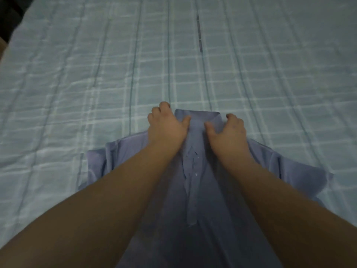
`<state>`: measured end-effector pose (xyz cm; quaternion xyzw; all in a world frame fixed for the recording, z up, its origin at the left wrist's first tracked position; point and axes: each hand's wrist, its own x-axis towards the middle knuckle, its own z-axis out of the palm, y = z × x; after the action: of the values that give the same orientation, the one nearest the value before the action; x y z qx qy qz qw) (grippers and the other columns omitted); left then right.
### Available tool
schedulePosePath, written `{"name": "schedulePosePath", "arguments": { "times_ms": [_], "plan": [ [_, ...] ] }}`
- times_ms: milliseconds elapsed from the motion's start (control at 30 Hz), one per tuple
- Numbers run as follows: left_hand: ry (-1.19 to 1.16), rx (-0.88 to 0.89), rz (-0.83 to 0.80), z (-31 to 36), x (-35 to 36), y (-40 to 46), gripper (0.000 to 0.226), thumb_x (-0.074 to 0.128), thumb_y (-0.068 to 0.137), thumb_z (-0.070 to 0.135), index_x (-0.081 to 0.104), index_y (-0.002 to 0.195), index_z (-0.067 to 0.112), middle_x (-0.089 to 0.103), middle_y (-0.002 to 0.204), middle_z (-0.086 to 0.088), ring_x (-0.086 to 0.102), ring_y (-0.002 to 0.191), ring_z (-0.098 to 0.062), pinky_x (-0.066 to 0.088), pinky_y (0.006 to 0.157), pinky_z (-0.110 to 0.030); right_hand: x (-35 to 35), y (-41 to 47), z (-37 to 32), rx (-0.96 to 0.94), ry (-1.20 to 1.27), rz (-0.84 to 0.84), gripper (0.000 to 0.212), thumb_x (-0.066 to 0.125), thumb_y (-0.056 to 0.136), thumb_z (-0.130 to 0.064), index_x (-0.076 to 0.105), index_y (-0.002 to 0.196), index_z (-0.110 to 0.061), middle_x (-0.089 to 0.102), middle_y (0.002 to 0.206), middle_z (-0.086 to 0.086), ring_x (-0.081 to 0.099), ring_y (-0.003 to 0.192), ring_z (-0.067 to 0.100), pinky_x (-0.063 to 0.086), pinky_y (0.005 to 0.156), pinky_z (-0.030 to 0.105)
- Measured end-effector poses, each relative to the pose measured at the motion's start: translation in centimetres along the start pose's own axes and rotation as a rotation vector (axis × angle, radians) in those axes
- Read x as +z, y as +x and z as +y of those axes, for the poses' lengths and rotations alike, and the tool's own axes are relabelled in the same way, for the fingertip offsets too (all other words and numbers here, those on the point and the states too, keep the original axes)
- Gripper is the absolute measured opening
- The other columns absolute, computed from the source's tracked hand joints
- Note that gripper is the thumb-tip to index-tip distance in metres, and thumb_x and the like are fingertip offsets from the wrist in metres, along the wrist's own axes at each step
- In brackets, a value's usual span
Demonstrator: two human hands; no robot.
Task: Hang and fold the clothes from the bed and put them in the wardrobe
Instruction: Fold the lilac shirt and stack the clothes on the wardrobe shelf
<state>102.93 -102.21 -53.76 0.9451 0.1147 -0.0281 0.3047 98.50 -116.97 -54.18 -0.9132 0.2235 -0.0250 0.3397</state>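
A blue-violet button-up shirt [193, 190] lies front up on the bed, its collar pointing away from me and its short sleeves spread to both sides. My left hand [166, 126] grips the left side of the collar, fingers curled under the fabric and thumb on top. My right hand [226, 128] holds the right side of the collar in the same way. Both forearms reach over the shirt's body and hide part of it. The wardrobe is out of view.
The bed [96, 78] is covered by a pale green checked quilt with long stitched seams. A short dark streak [199, 33] lies on the quilt far ahead. The bed's left edge and dark floor [7, 16] show at the top left.
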Motion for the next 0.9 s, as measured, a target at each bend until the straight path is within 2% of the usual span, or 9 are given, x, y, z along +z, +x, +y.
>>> {"name": "schedulePosePath", "arguments": {
  "times_ms": [100,200,267,367,467,533,667,767,900],
  "plan": [
    [0.071,-0.114,-0.13,0.1,0.9,1.9,0.048,0.065,0.082,0.048,0.056,0.116,0.014,0.058,0.121,-0.014,0.052,0.116,-0.035,0.044,0.093,-0.042,0.9,1.7,-2.1,0.044,-0.187,-0.011,0.066,0.055,0.084,-0.065,0.054,0.12,-0.009,0.051,0.122,0.015,0.049,0.117,0.038,0.043,0.091,0.047],
    [-0.05,-0.055,-0.168,-1.3,0.6,2.3,0.019,0.063,0.079,0.017,0.058,0.097,0.021,0.067,0.108,-0.008,0.061,0.103,-0.03,0.046,0.079,-0.031,1.2,2.1,-2.2,0.007,-0.282,-0.108,0.035,0.058,0.088,-0.033,0.051,0.113,-0.01,0.05,0.12,0.013,0.046,0.114,0.036,0.038,0.078,0.041],
    [-0.117,0.034,-0.209,-2.4,-0.5,1.9,0.027,0.06,0.08,0.007,0.065,0.102,0.021,0.07,0.106,-0.004,0.063,0.1,-0.024,0.04,0.073,-0.022,0.7,2.0,-1.1,-0.025,-0.231,-0.103,0.027,0.055,0.084,-0.014,0.051,0.11,-0.007,0.051,0.117,0.017,0.048,0.111,0.039,0.04,0.08,0.042],
    [-0.13,0.186,-0.272,-3.8,-2.5,1.2,0.041,0.059,0.075,-0.001,0.072,0.107,0.021,0.072,0.104,0.003,0.064,0.099,-0.015,0.04,0.074,-0.018,-1.3,2.0,0.2,0.093,-0.015,-0.037,0.019,0.056,0.085,-0.016,0.055,0.1,-0.005,0.059,0.101,0.016,0.056,0.099,0.035,0.04,0.076,0.036],
    [-0.111,0.361,-0.408,-5.2,-3.2,-0.6,0.05,0.055,0.076,-0.004,0.071,0.112,0.026,0.07,0.106,0.011,0.063,0.1,-0.007,0.047,0.084,-0.019,-2.9,1.8,1.5,0.244,0.176,-0.096,0.015,0.054,0.087,-0.013,0.06,0.1,-0.008,0.059,0.085,0.004,0.055,0.087,0.024,0.032,0.068,0.027],
    [-0.156,0.446,-0.459,-6.4,-3.3,-1.6,0.053,0.054,0.08,-0.004,0.067,0.12,0.029,0.066,0.115,0.013,0.06,0.108,-0.003,0.043,0.094,-0.012,-3.7,1.0,2.2,0.147,0.169,-0.154,0.021,0.054,0.081,-0.004,0.064,0.097,-0.012,0.062,0.081,-0.003,0.058,0.084,0.018,0.038,0.064,0.024],
    [0.066,0.64,-0.444,-9.2,-3.1,-1.5,0.068,0.054,0.081,-0.01,0.048,0.143,0.018,0.043,0.15,-0.008,0.037,0.141,-0.023,0.023,0.119,-0.034,-4.9,-1.9,4.5,-0.155,0.037,-0.226,0.053,0.047,0.075,0.008,0.071,0.116,-0.015,0.07,0.113,0.0,0.061,0.108,0.014,0.034,0.095,0.007],
    [0.201,0.685,-0.497,-10.6,-3.1,-1.9,0.072,0.048,0.088,-0.01,0.035,0.15,0.024,0.022,0.161,-0.005,0.017,0.149,-0.021,0.011,0.121,-0.033,-5.1,-3.4,7.7,-0.463,-0.162,-0.251,0.062,0.041,0.068,0.003,0.069,0.121,-0.012,0.064,0.131,0.006,0.057,0.123,0.024,0.023,0.11,0.013],
    [0.343,0.719,-0.398,-11.7,-2.5,-2.4,0.08,0.047,0.085,-0.01,0.026,0.153,0.027,0.014,0.163,-0.004,0.01,0.151,-0.022,0.017,0.121,-0.044,-5.1,-5.0,9.3,-0.407,-0.127,-0.2,0.058,0.035,0.072,-0.008,0.072,0.116,-0.014,0.065,0.131,0.003,0.057,0.125,0.023,0.03,0.113,0.026]
  ]
}}
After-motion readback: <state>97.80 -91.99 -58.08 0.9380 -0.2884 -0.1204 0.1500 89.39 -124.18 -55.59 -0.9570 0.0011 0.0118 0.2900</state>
